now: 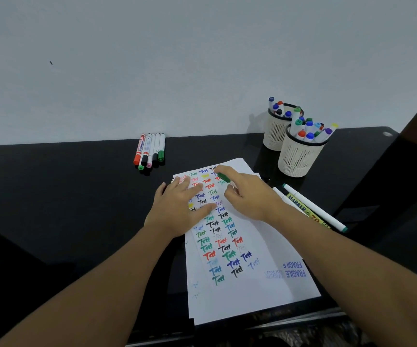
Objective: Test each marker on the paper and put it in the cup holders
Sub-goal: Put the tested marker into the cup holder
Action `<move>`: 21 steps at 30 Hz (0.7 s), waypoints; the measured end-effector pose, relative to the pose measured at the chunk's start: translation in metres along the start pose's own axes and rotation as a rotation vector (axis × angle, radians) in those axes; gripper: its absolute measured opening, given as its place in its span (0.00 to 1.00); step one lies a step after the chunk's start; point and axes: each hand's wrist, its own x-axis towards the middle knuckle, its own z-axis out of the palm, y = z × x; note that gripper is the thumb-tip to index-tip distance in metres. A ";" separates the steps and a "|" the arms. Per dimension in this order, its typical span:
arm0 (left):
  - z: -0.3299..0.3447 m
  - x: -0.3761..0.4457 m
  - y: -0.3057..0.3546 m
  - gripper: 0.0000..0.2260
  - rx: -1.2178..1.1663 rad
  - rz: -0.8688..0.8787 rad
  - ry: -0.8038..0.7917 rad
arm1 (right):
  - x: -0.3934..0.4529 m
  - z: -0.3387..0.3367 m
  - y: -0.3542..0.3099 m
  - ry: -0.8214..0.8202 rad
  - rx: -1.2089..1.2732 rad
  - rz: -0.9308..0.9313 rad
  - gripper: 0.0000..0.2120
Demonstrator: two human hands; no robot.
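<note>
A black table (65, 196) runs under a pale wall (152, 58). Toward its far edge, left of centre, a row of five capped markers (150, 151) lies side by side, their caps orange-red, green, black, pink and green pointing near.

The left hand (180, 209) lies flat on the paper (240, 291), fingers straight and spread over the upper rows of writing, holding nothing. The paper is a small stack of white sheets, angled on the table, covered in columns of the word "Test" in red, green, blue, black and teal; blue printed text reading "FRAGILE" shows upside down near its right edge.

Just right of the left hand, the right hand (250, 196) hovers over the top of the paper and pinches a green marker (223, 177) between thumb and forefinger, the other fingers loosely curled; the green end points left and far, over the upper rows. Whether its tip touches the sheet cannot be told.

Right of the paper, two slim white pens (312, 206) and a yellow marker (305, 209) lettered "MARKER" lie on the table.

At the far right stand two cream mesh cup holders with dark rims, touching or nearly so. The far cup holder (275, 136) holds several upright markers with blue, red and black caps. The near cup holder (297, 161) is fuller, packed with markers capped green, blue, red, purple and yellow, some leaning right.
</note>
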 end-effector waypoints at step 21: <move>-0.003 0.002 0.002 0.40 0.015 -0.040 -0.067 | -0.006 -0.006 0.004 -0.007 0.318 0.154 0.21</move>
